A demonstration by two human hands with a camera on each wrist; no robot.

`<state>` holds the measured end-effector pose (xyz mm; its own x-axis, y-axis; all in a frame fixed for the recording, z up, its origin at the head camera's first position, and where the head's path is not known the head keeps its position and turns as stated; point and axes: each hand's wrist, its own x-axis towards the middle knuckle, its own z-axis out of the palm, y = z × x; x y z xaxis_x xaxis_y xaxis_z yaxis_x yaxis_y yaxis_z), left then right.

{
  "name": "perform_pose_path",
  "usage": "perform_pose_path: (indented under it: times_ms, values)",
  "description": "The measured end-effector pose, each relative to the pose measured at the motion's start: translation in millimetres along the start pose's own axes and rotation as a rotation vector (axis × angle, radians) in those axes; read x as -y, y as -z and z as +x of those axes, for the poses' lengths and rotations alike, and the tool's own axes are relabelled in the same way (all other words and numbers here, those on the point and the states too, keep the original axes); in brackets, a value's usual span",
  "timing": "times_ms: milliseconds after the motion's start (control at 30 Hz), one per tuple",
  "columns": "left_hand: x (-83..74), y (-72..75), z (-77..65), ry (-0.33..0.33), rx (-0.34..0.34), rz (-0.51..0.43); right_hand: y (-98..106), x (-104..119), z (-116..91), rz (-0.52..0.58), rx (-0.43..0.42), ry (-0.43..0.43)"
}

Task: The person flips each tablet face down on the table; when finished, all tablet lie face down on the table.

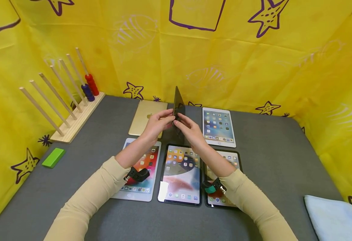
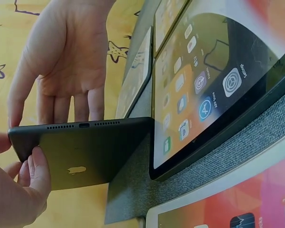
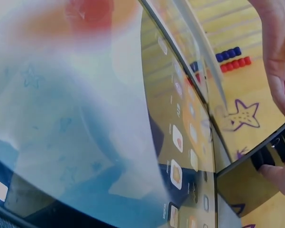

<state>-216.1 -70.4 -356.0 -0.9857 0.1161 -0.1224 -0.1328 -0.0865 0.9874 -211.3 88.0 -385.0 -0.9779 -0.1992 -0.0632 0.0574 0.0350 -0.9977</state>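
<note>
Both hands hold a dark tablet [image 1: 179, 103] standing nearly edge-on above the table. My left hand [image 1: 157, 124] pinches its near corner from the back; the left wrist view shows the logo, port and speaker holes on the tablet [image 2: 78, 152]. From the other side, my right hand [image 1: 191, 132] grips it, fingers against the glossy screen [image 3: 246, 180]. Below the hands lies a black-framed lit tablet [image 1: 180, 177]. On its left is a white-framed one [image 1: 148, 192], and on its right another black-framed one [image 1: 234, 155], partly hidden by the right arm.
A gold tablet [image 1: 139, 117] lies face down at back left, and a white-framed lit tablet [image 1: 219, 124] at back right. Further left stand a wooden peg rack [image 1: 82, 110] with red and blue beads and a green block [image 1: 53, 158]. A pale blue cloth [image 1: 338, 217] lies front right.
</note>
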Motion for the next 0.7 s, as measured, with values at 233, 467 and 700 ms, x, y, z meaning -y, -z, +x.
perform_pose_path:
  times_ms: [233,467,700]
  values:
    - [-2.9,-0.1,-0.8,-0.015,0.024,0.001,-2.6,2.6,-0.6,0.092,0.005,-0.005]
    - [-2.6,-1.8,-0.6,-0.038,0.036,0.036,-2.6,4.9,-1.8,0.179,0.016,-0.018]
    - [-2.0,-3.0,0.5,-0.039,0.06,-0.009,0.2,5.4,-1.1,0.221,0.005,-0.025]
